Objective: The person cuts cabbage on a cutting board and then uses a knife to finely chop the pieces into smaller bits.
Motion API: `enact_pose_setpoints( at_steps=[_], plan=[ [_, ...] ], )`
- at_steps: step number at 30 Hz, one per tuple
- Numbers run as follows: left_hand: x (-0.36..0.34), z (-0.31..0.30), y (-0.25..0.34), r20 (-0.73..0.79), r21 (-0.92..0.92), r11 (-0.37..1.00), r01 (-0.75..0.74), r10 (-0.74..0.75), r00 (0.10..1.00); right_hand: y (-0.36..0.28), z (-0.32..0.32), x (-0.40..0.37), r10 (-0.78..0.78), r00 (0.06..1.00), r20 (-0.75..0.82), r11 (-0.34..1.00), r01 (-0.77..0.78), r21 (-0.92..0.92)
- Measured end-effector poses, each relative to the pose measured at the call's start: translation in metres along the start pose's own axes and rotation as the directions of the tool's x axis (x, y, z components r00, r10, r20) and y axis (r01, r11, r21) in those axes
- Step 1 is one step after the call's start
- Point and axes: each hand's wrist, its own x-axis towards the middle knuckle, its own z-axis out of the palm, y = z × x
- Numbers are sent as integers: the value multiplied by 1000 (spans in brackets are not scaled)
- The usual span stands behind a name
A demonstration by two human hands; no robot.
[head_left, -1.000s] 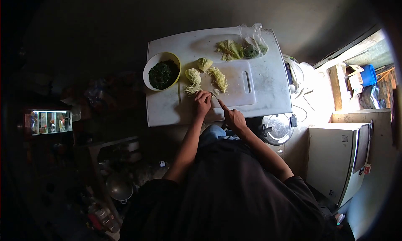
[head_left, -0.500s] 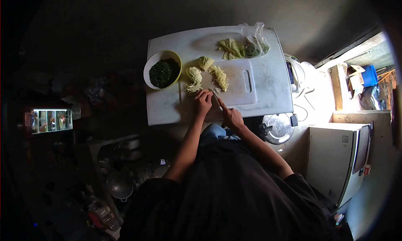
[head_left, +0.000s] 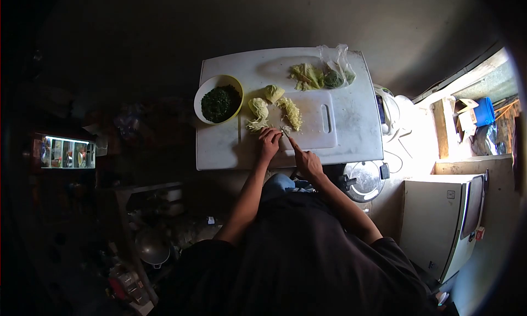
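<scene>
My right hand (head_left: 309,163) grips a knife (head_left: 291,142), its blade pointing toward my left fingertips over the white cutting board (head_left: 311,132). Closed, with its fingers bunched at the board's near left edge, my left hand (head_left: 268,141) pinches something too small to make out. Small pale bits (head_left: 285,129) lie by the knife tip. Beyond them is a heap of finely chopped cabbage (head_left: 292,113). Left of the heap sit a cut piece of cabbage (head_left: 260,108) with loose shreds (head_left: 256,124) and a pale green wedge (head_left: 273,92).
A yellow-rimmed bowl (head_left: 200,111) of chopped dark greens (head_left: 220,103) stands at the table's left. Leaves (head_left: 306,76) and a clear plastic bag (head_left: 339,61) holding greens lie at the back right. Below the table's right edge is a lidded pot (head_left: 366,180), near a white cabinet (head_left: 431,223).
The view has shifted, so the table sits lower in it. The knife has turned slightly and its tip now lies a little apart from my left fingers.
</scene>
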Motion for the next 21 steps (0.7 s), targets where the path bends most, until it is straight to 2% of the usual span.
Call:
enact_pose_setpoints(
  at_steps=[9,11,21],
  plan=[
    [-6,2,0,12,57,998,3,-3,1000,-12,-10,-17,17,1000,24,998,-19,60],
    [-5,2,0,15,59,998,16,-17,1000,-17,-15,-17,40,997,64,999,-41,11],
    [-2,0,2,33,53,998,21,-23,999,-6,10,1,50,997,59,996,-54,74]
  ],
)
